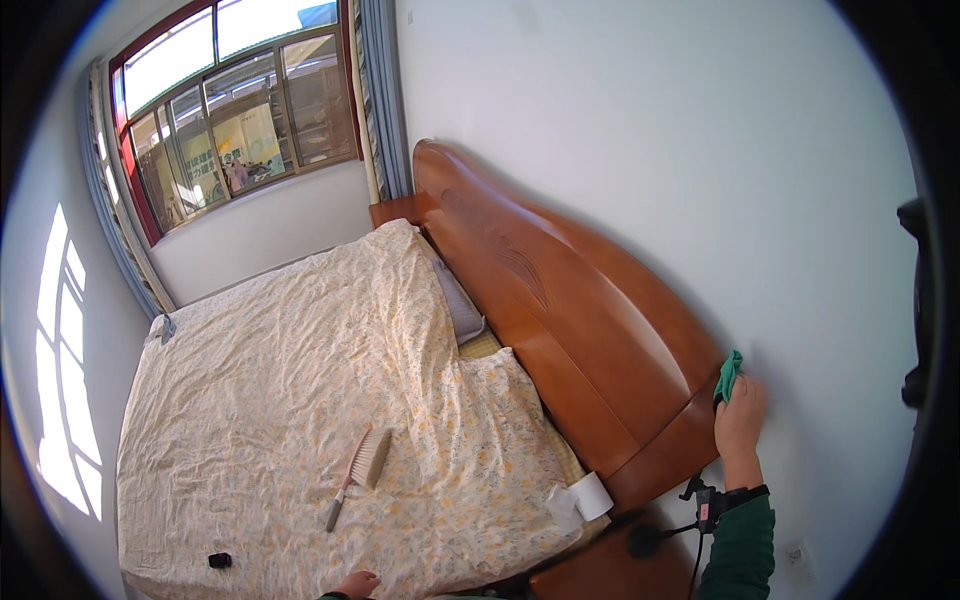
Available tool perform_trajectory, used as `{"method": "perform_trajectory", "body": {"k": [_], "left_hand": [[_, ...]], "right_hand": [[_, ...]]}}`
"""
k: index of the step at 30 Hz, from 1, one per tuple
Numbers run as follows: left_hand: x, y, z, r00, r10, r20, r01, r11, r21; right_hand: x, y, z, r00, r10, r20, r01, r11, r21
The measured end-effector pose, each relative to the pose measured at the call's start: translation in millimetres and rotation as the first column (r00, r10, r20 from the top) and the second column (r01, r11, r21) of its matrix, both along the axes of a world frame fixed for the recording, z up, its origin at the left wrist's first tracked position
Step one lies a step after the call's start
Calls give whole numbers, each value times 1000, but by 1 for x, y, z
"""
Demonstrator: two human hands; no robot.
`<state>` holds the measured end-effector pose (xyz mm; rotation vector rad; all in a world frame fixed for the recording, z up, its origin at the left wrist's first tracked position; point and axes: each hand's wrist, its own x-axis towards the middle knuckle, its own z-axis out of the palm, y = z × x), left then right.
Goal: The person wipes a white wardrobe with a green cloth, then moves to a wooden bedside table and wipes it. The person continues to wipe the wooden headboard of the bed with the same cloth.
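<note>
My right hand (741, 424) pinches a green cloth (727, 379) against the outer end of the wooden headboard (600, 337), close to the wall. Low in the view, my left hand (360, 583) is over the near edge of the bed, partly cut off by the frame; its fingers are hard to make out. A floral quilt (262, 420) covers most of the bed. On it lies a bed brush (369, 459) with pale bristles and a pink and grey handle.
A white paper roll (592, 496) stands by the headboard, near a brown nightstand (622, 562). A grey pillow (456, 304) is partly under the quilt. A small black object (219, 560) rests on the bed. From a black wrist mount (706, 508) on my right arm hangs a cable.
</note>
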<state>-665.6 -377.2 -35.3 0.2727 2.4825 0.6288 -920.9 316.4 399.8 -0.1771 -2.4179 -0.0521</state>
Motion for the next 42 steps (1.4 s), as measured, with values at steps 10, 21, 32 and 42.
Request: {"method": "perform_trajectory", "body": {"k": [10,21,32,42], "left_hand": [[-12,16,35,928,365,78,-371,926,75],[91,-22,-3,973,181,-146,-178,983,39],[150,-8,-24,853,521,2,-521,853,-31],[180,8,-9,751,659,-48,-650,750,122]], "right_hand": [[-33,-32,-15,1000,20,1,-20,987,162],[-120,-55,-9,992,70,-107,-58,993,107],[-183,-91,1,998,-10,-57,14,997,70],[-217,-104,0,997,-54,-50,59,993,103]]}}
